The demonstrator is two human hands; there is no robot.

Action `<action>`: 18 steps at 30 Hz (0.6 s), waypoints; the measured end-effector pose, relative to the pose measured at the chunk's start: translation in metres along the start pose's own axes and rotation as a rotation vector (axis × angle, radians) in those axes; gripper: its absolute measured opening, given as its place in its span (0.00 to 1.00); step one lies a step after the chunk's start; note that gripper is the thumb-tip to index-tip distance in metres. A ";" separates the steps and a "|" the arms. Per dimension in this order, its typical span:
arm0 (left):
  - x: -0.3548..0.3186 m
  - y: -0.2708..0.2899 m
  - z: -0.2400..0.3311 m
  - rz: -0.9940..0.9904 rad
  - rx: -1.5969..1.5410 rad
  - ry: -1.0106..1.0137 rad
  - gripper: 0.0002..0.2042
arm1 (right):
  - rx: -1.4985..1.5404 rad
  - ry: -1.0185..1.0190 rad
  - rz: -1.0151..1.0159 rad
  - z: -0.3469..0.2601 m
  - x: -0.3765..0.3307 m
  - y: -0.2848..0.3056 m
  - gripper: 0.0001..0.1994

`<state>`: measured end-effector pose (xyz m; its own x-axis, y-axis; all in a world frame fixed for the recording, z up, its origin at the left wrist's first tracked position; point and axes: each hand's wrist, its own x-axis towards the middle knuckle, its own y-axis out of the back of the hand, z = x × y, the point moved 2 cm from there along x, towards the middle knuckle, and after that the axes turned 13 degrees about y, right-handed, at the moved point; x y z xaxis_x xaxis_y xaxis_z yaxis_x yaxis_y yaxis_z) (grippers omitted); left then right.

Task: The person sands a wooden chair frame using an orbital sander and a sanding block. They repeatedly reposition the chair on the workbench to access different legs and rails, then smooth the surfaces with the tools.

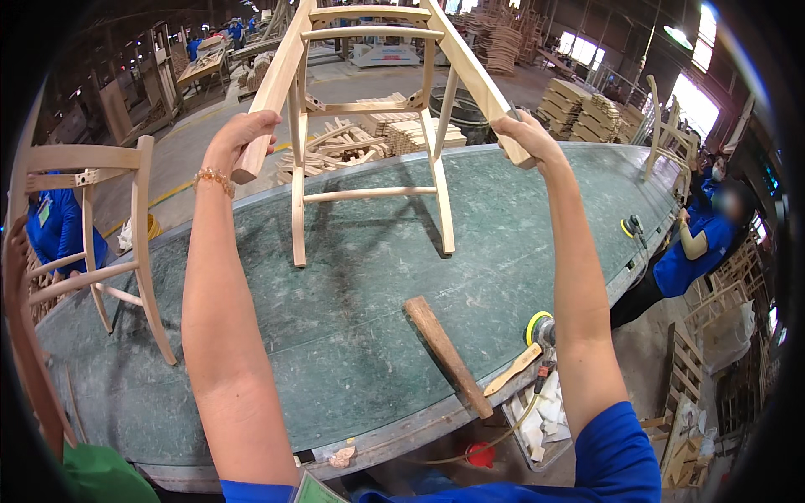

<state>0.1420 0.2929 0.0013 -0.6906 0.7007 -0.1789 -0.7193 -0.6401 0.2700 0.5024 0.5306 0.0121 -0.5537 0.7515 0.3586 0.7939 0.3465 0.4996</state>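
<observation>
My left hand (239, 138) and my right hand (532, 141) are each closed around the near end of a pale wooden post. Both posts belong to one unfinished wooden chair frame (369, 194), held tilted between my outstretched arms. Two of its legs, joined by a round rung, reach down toward the green worktable (360, 285); whether they touch it I cannot tell. Closer to me, a rough brown wooden stick (449, 356) lies across the table's near part. A slim dark edge shows by my right fingers, too small to name.
A sander (543, 329) and a wooden-handled brush (514, 370) lie at the near right edge, above a tray of white pieces (537, 419). Another chair frame (92, 158) stands at left beside people. A co-worker (700, 243) stands at right near another sander (631, 225). Wood stacks (579, 113) lie beyond.
</observation>
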 end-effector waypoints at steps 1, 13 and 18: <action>-0.001 0.001 0.001 0.008 0.017 0.003 0.24 | -0.011 -0.004 -0.009 0.000 0.000 0.000 0.28; -0.057 -0.006 -0.025 0.026 -0.063 -0.158 0.20 | 0.078 0.166 0.146 0.012 -0.052 0.005 0.32; -0.103 -0.007 -0.041 0.074 -0.070 -0.156 0.16 | 0.027 0.185 0.203 0.008 -0.096 -0.002 0.31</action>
<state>0.2154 0.2125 -0.0209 -0.7261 0.6875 -0.0103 -0.6738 -0.7085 0.2099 0.5565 0.4626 -0.0296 -0.4169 0.6928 0.5884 0.8984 0.2160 0.3823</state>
